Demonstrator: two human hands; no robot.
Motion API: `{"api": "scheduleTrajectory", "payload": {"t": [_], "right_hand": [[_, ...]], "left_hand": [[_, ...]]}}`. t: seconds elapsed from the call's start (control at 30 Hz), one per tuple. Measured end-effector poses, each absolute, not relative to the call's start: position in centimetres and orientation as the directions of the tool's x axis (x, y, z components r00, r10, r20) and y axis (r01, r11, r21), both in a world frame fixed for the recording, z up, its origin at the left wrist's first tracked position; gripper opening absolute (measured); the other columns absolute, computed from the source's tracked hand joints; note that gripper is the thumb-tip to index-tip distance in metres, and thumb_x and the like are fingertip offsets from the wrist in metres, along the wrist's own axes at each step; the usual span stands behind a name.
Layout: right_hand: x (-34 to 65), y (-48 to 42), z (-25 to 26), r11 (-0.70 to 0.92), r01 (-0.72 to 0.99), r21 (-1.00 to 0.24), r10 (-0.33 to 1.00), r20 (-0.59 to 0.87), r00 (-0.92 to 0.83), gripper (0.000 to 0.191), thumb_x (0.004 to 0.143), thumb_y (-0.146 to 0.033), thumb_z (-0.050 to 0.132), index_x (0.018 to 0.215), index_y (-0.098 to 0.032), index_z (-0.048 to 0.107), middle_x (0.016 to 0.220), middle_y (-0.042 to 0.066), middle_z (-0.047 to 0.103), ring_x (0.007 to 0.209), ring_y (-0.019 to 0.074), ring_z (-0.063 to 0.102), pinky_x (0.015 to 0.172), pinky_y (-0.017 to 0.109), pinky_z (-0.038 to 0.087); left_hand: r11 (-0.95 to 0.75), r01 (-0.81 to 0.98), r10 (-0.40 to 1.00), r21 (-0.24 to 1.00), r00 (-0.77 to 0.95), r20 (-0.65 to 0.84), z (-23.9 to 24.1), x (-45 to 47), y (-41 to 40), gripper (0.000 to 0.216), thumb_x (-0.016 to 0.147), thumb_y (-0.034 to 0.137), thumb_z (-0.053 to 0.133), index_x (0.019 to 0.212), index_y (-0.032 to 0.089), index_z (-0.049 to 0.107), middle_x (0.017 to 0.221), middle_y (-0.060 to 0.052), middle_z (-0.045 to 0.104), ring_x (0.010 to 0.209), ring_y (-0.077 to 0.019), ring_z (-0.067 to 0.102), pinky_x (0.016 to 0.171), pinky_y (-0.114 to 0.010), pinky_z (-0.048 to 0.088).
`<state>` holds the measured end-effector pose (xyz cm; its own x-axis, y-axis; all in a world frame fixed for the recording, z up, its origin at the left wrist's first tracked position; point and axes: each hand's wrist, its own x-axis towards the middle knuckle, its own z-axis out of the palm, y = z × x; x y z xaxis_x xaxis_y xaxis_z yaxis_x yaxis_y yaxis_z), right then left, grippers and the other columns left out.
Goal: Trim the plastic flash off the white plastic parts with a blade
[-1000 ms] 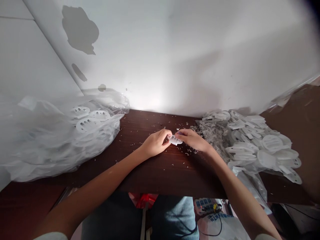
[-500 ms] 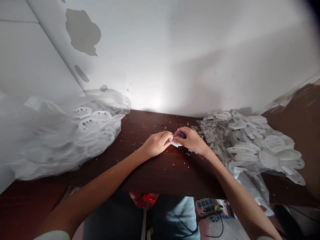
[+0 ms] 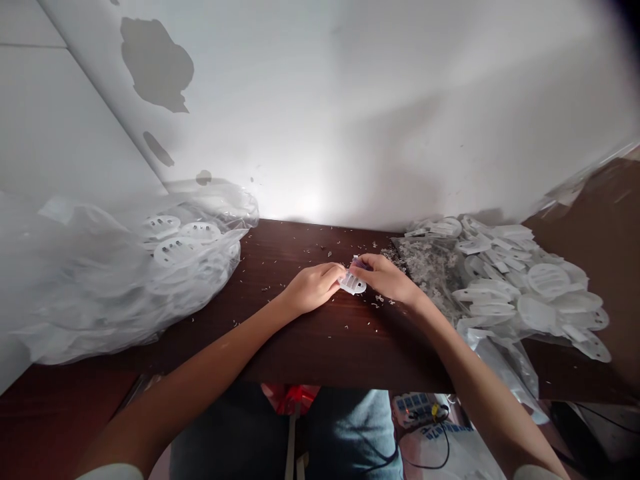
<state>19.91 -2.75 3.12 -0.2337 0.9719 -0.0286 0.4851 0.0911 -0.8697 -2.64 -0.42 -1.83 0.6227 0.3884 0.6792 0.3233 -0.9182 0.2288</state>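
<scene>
My left hand (image 3: 315, 288) is closed, its fingers pinching the left edge of a white oval plastic plate (image 3: 353, 284) with slots in it. The plate is tilted just above the dark tabletop. My right hand (image 3: 384, 275) is closed too, right beside the plate's upper edge. Between its thumb and fingers shows a small whitish-purple piece (image 3: 357, 263), mostly hidden, whose kind I cannot make out. Small white plastic bits (image 3: 379, 300) lie under and around my hands.
At the left a clear plastic bag (image 3: 125, 293) holds white oval plates with dark spots. On the right lie a heap of small clear scraps (image 3: 431, 268) and a pile of white oval plates (image 3: 547, 280) on plastic. A white wall (image 3: 310, 120) stands behind the brown table (image 3: 320, 353).
The white plate has turned so that its slotted face shows more. My right hand's fingers have closed in and shifted slightly. My left hand stays nearly in place.
</scene>
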Motion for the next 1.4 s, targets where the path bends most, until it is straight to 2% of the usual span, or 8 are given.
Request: {"api": "scheduleTrajectory", "payload": {"t": [0.13, 0.33, 0.63, 0.83, 1.0, 1.13, 1.4], "right_hand": [[20.1, -2.7, 2.9, 0.030, 0.393, -0.919, 0.972, -0.066, -0.227, 0.035, 0.086, -0.053, 0.068, 0.079, -0.019, 0.062, 0.070, -0.002, 0.057, 0.063, 0.0132, 0.046, 0.058, 0.027, 0.036], [19.7, -2.7, 2.7, 0.012, 0.393, -0.919, 0.975, -0.077, -0.210, 0.037, 0.084, -0.055, 0.068, 0.076, -0.020, 0.061, 0.067, -0.002, 0.056, 0.061, 0.0136, 0.046, 0.057, 0.028, 0.036], [19.9, -2.1, 1.4, 0.006, 0.450, -0.893, 0.972, -0.100, -0.213, 0.028, 0.081, -0.047, 0.070, 0.083, -0.019, 0.066, 0.074, 0.000, 0.062, 0.067, 0.0155, 0.052, 0.061, 0.029, 0.039], [20.2, -2.3, 2.2, 0.042, 0.378, -0.925, 0.974, -0.045, -0.220, 0.031, 0.085, -0.050, 0.068, 0.088, -0.020, 0.065, 0.079, 0.000, 0.063, 0.070, 0.0153, 0.053, 0.063, 0.028, 0.041], [19.9, -2.9, 3.3, 0.123, 0.528, -0.840, 0.974, -0.001, -0.228, 0.032, 0.080, -0.050, 0.075, 0.088, -0.020, 0.068, 0.087, 0.002, 0.067, 0.077, 0.0170, 0.056, 0.070, 0.030, 0.042], [19.4, -3.1, 2.9, 0.196, 0.597, -0.778, 0.973, 0.081, -0.214, 0.028, 0.085, -0.047, 0.069, 0.081, -0.020, 0.066, 0.082, 0.001, 0.066, 0.076, 0.0171, 0.056, 0.069, 0.029, 0.041], [20.3, -2.8, 3.0, 0.100, 0.593, -0.799, 0.982, -0.016, -0.187, 0.023, 0.083, -0.040, 0.066, 0.085, -0.018, 0.071, 0.077, -0.001, 0.066, 0.071, 0.0145, 0.054, 0.064, 0.027, 0.038]], "left_hand": [[-0.924, 0.309, 0.374, 0.224, 0.623, 0.687, -1.7, -2.6, -0.5, 0.022, 0.095, 0.005, 0.060, 0.108, 0.022, 0.060, 0.112, -0.006, 0.077, 0.103, -0.0195, 0.077, 0.092, -0.033, 0.063], [-0.922, 0.315, 0.378, 0.223, 0.623, 0.684, -1.6, -2.6, -0.6, 0.022, 0.094, 0.005, 0.061, 0.108, 0.022, 0.061, 0.111, -0.006, 0.077, 0.101, -0.0197, 0.077, 0.090, -0.034, 0.064], [-0.923, 0.322, 0.374, 0.209, 0.631, 0.679, -1.5, -2.5, -0.6, 0.013, 0.100, 0.011, 0.059, 0.107, 0.022, 0.059, 0.110, -0.006, 0.078, 0.098, -0.0189, 0.078, 0.087, -0.032, 0.063], [-0.924, 0.311, 0.373, 0.224, 0.596, 0.711, -1.6, -2.5, -0.5, 0.018, 0.097, 0.009, 0.061, 0.109, 0.022, 0.058, 0.110, -0.006, 0.077, 0.097, -0.0186, 0.078, 0.084, -0.031, 0.063], [-0.918, 0.332, 0.379, 0.217, 0.571, 0.729, -1.7, -2.6, -0.5, 0.017, 0.096, 0.009, 0.063, 0.107, 0.021, 0.058, 0.106, -0.006, 0.077, 0.093, -0.0187, 0.078, 0.080, -0.030, 0.063], [-0.919, 0.338, 0.377, 0.202, 0.605, 0.701, -1.5, -2.6, -0.6, 0.012, 0.100, 0.012, 0.060, 0.107, 0.021, 0.059, 0.106, -0.006, 0.077, 0.094, -0.0184, 0.077, 0.083, -0.030, 0.062], [-0.920, 0.335, 0.374, 0.201, 0.607, 0.701, -1.8, -2.5, -0.4, 0.014, 0.100, 0.013, 0.060, 0.111, 0.022, 0.060, 0.108, -0.005, 0.079, 0.096, -0.0192, 0.078, 0.084, -0.032, 0.063]]}}
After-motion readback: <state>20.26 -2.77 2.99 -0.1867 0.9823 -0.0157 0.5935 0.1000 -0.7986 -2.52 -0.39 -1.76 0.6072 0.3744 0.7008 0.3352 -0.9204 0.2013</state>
